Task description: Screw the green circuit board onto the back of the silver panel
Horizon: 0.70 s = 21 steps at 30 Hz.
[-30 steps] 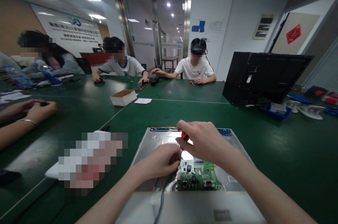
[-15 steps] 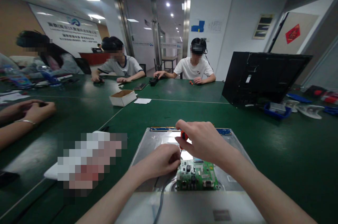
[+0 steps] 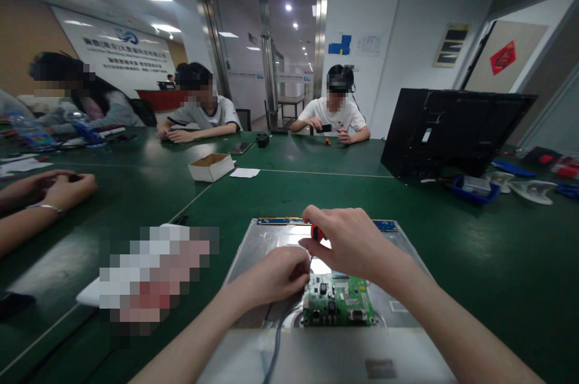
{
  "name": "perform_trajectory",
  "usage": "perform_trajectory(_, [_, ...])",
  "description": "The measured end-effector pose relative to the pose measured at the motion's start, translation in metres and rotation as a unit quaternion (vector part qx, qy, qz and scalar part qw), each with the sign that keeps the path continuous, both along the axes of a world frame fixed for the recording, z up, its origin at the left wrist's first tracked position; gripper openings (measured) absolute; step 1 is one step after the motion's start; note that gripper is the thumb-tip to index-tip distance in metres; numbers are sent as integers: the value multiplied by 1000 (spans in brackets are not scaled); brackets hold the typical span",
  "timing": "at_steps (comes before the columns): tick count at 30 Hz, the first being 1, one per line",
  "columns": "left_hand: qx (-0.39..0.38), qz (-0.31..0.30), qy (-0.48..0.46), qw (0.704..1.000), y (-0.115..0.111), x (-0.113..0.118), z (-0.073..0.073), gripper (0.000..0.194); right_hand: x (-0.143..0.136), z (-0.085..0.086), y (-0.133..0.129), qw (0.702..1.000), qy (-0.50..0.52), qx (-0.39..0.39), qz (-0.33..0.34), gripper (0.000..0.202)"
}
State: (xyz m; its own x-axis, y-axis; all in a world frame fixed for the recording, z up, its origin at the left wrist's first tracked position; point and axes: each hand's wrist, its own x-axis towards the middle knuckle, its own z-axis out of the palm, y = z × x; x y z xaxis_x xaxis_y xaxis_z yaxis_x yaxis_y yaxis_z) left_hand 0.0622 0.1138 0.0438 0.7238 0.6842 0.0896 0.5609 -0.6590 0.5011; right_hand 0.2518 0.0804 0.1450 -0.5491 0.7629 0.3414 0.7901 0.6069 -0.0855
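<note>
My right hand (image 3: 350,242) is closed around the red and black handle of a screwdriver (image 3: 317,232). The thin shaft points down to the upper left corner of a green circuit board (image 3: 339,299). Right by the tip, my left hand (image 3: 284,272) has its fingers curled together; what they pinch, if anything, is hidden. Under both hands lies a silvery metal display panel (image 3: 248,257), with the circuit board on its back and a narrow blue board (image 3: 385,226) along its far edge. A grey cable (image 3: 275,345) runs from beside the circuit board towards me.
A black monitor (image 3: 456,131) stands at the right, by a blue tray (image 3: 465,192). Ahead on the green table (image 3: 289,191) is an open white box (image 3: 210,170). A white, partly pixelated object (image 3: 88,293) lies left of the panel. Co-workers sit across and at left.
My hands and the screwdriver keep nearly the same place. Across the table, one person has lifted a dark object off the table; another has drawn both hands together.
</note>
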Motion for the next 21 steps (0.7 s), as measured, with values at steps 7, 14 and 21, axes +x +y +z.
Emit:
perform_trajectory(7, [-1,-13,-19,1000,0,-4,-3,9,2,2,-2,999,29,-16,23,21])
perform_trajectory(14, [6,-9,-20,1000,-5,-4,4,7,-1,1,-1,999,20,-22,16,19])
perform_trajectory(21, [20,-18,-30,999,-6,-2,7,8,1,-2,2,1000,16,2,9,15])
